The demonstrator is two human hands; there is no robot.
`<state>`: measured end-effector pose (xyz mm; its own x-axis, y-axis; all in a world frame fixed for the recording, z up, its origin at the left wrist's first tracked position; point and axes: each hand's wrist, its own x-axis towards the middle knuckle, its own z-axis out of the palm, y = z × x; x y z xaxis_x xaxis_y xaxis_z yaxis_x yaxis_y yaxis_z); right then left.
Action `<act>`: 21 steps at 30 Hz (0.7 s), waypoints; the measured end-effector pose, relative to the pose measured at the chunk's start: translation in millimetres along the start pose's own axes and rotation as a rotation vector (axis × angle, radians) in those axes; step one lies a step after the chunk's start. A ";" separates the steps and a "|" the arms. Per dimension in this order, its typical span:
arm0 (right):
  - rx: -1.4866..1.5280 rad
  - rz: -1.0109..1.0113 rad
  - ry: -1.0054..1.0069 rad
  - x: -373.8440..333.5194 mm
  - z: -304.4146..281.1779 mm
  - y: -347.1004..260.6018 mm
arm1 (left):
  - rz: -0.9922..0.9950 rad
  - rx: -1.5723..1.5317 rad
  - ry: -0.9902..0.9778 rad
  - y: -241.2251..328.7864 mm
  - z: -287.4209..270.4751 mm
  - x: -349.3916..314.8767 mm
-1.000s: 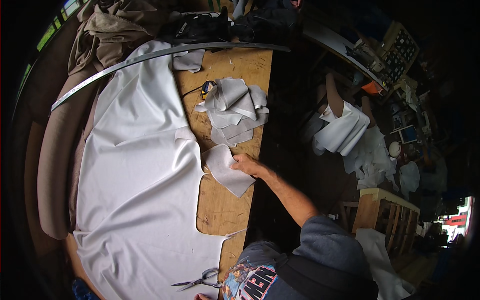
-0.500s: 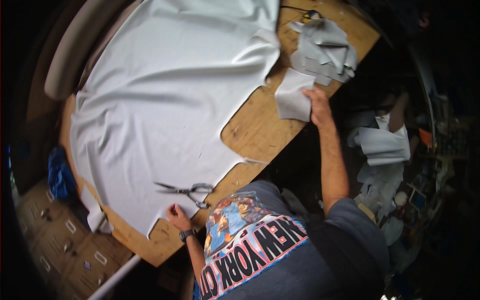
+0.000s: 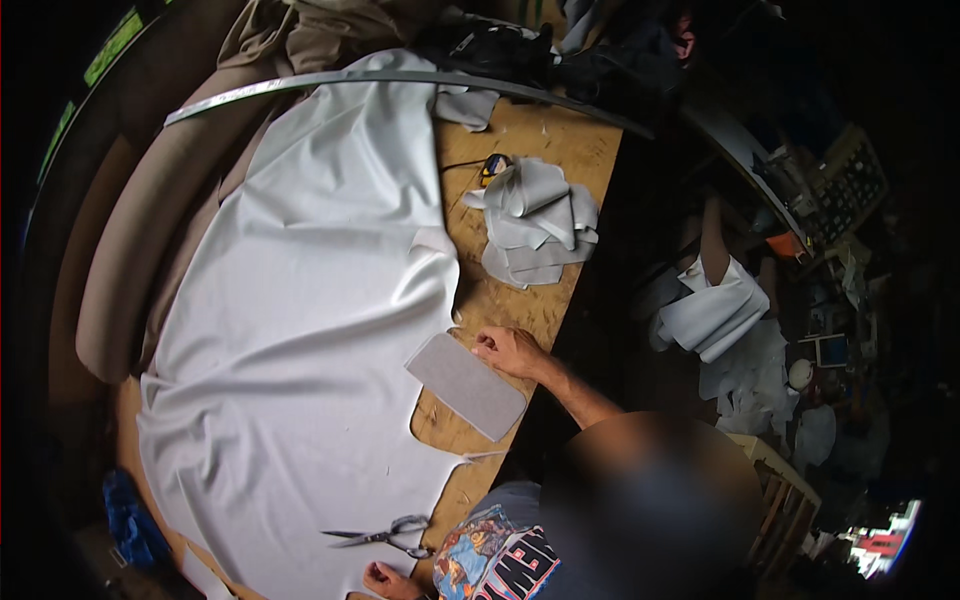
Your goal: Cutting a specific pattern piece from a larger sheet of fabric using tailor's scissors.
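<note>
A large white leather-like sheet [image 3: 290,330] lies in folds over the wooden table. My right hand [image 3: 508,352] has its fingers curled at the edge of a grey, rounded-corner rectangular piece [image 3: 468,388]; whether anything is pinched is hidden. That piece lies partly on the white sheet and partly on bare wood. At the bottom, my left hand [image 3: 390,582] rests with bent fingers by the sheet's near edge; what it may hold does not show. Just above it, a pair of scissors [image 3: 380,535] lies on the sheet, blades pointing left.
White and grey offcuts [image 3: 535,225] are heaped on the wooden table [image 3: 575,150], beside a tape measure [image 3: 494,170]. A long metal ruler [image 3: 400,76] crosses the far end. A brown roll [image 3: 130,290] lies along the left. More white material [image 3: 715,310] is to the right.
The view has shifted, bringing the far end of the table into sight. The grey piece, earlier held in my right hand, now lies flatter at the sheet's right edge.
</note>
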<state>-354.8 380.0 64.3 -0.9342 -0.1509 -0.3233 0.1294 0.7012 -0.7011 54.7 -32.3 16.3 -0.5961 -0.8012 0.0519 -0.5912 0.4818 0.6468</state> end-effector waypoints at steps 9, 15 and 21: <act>-0.118 -0.256 0.826 130.6 -36.3 -13.4 | -0.070 0.040 -0.040 23.8 5.4 20.1; 0.033 -0.613 0.377 164.0 -4.1 -12.0 | -0.202 0.167 -0.207 58.7 3.2 20.4; 0.067 -0.250 0.190 162.8 -16.6 -84.3 | -0.136 0.332 0.019 -43.8 -22.6 10.2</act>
<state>-523.3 307.9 81.3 -0.9843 -0.1759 -0.0158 -0.0965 0.6106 -0.7861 86.8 -69.6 5.7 -0.4920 -0.8706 -0.0017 -0.8102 0.4572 0.3668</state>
